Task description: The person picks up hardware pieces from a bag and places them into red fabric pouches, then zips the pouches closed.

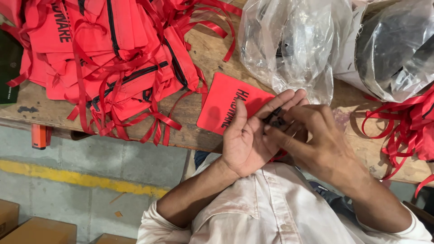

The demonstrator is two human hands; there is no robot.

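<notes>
Your left hand (248,135), at the centre of the frame, is lying palm up with its fingers extended, serving as a tray. Small black parts (275,118) are resting on its fingers, just below centre-right of the red pouch. The flat, wide-open palm is keeping these loose pieces from rolling off while you are sorting them; they are too small to identify further.

Your right hand (316,142), right of centre, is reaching across from the right with its fingers curled down onto the black parts. Its fingertips are closing narrowly around one of them, but whether a piece is actually pinched cannot be told, since the fingers are hiding the contact.

A flat red fabric pouch (226,101) with black lettering is lying directly beneath your left fingers on the wooden workbench (205,54), near the table edge, placed within reach of both hands.

Further out, a heap of identical red pouches (113,58) with black zips and trailing red ribbons is occupying the upper left of the frame. Clear plastic bags (294,40) holding dark contents are sitting at upper centre and upper right, just beyond your fingertips. More red ribbons (398,122) are spilling over the right edge of the bench. Cardboard boxes (36,228) are standing on the floor at lower left, beside a yellow floor line (68,176).
</notes>
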